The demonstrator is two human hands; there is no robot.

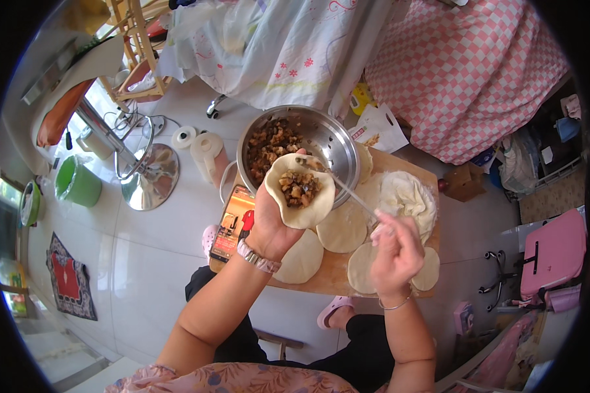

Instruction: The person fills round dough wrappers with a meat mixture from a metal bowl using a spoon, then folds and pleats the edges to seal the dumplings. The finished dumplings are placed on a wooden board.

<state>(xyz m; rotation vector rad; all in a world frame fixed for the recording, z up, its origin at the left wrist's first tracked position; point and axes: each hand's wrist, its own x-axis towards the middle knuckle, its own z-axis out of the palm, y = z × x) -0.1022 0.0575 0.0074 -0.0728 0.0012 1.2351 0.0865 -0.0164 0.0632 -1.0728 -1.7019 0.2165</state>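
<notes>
My left hand [270, 221] cups a round dough wrapper [307, 214] from below, its edges curling up. A mound of chopped brown filling [299, 188] lies in the wrapper's middle. My right hand [397, 250] grips the handle of a metal spoon [351, 191], whose bowl end is over the wrapper's far edge with some filling on it. Behind the wrapper stands a large stainless steel bowl [341, 147], partly filled with the same mixture. Several flat dough rounds [295, 260] are spread on a floured wooden board [425, 184] below my hands.
A crumpled mass of dough [407, 199] is at the board's right side. A lit smartphone [231, 221] lies on its left edge. On the tiled floor are a white jug [207, 150], a green bin [78, 182] and a chrome stool base [150, 177]. Cloth-covered furniture [467, 73] stands beyond.
</notes>
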